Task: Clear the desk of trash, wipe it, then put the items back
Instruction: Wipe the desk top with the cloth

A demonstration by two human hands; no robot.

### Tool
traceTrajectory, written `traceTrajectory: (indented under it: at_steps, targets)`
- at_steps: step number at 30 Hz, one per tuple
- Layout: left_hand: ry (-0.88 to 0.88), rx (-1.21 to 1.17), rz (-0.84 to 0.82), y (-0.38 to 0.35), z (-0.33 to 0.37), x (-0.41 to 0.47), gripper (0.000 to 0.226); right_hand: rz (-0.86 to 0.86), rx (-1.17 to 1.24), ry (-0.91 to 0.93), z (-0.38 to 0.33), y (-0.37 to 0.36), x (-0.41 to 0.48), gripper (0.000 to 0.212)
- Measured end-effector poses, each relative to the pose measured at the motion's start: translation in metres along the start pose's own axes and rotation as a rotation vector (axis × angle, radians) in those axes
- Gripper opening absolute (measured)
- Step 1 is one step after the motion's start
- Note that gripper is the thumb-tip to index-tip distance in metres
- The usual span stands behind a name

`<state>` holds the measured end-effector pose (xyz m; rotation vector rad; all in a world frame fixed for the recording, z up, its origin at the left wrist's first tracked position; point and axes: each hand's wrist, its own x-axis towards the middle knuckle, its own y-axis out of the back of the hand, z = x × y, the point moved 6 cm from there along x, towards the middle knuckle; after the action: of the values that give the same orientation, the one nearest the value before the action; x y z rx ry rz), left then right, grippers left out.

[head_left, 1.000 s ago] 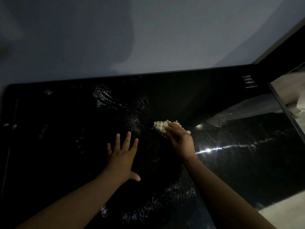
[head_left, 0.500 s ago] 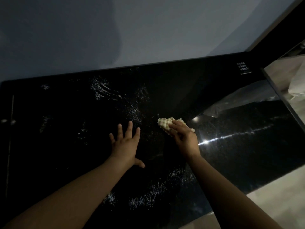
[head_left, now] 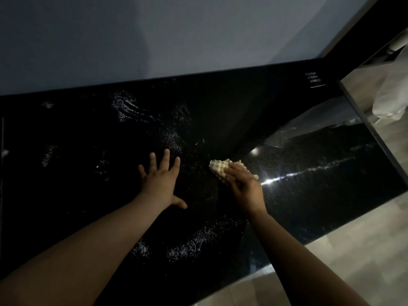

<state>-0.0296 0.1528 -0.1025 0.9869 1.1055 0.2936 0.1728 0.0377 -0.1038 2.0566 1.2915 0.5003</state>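
Note:
A glossy black desk fills the middle of the head view, streaked with pale wet smears and specks. My right hand presses a cream waffle-textured cloth flat on the desk near its middle. My left hand lies palm down on the desk to the left of the cloth, fingers spread, holding nothing. A bright light reflection glints just right of the cloth.
A pale wall rises behind the desk. A small white-printed label sits at the far right corner of the desk. Beyond the right edge lies pale floor with a white bundle. The desk's front edge runs diagonally at lower right.
The cloth and my right hand have slid slightly to the right across the desk. My left hand stays planted; the camera has shifted a little.

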Motion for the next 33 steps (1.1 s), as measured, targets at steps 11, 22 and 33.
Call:
traceTrajectory:
  at_steps: [11,22,33]
  targets:
    - [0.008,-0.019,0.008,0.003,0.001,-0.006,0.129,0.003,0.003,-0.003,0.010,0.008,-0.028,0.027]
    - [-0.146,-0.072,0.063,-0.035,0.034,-0.069,0.113,-0.001,-0.012,-0.027,0.020,0.018,-0.074,0.029]
    - [-0.067,0.040,-0.022,-0.073,0.047,-0.089,0.137,0.002,-0.064,-0.028,0.030,0.031,-0.128,0.034]
